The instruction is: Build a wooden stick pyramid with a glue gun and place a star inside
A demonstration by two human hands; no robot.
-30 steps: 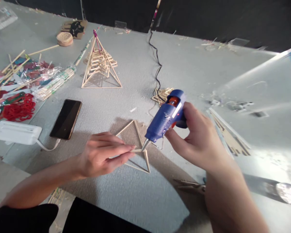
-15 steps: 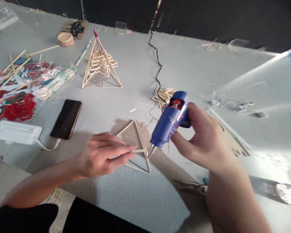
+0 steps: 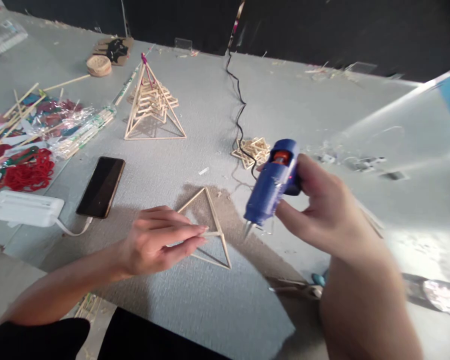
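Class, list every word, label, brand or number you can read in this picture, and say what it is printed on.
None can be read.
Glue gun: no legible marking.
Phone: screen dark.
White box: no print visible.
Wrappers: print too blurred to read.

Left hand point(image 3: 155, 240) on stick triangle point(image 3: 209, 231); glue gun point(image 3: 272, 182) in right hand point(image 3: 322, 210).

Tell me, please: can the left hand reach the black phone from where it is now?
Probably yes. The left hand pinches a stick at the wooden triangle, and the black phone lies flat just beyond it, with only bare grey mat between. It would have to release the stick first.
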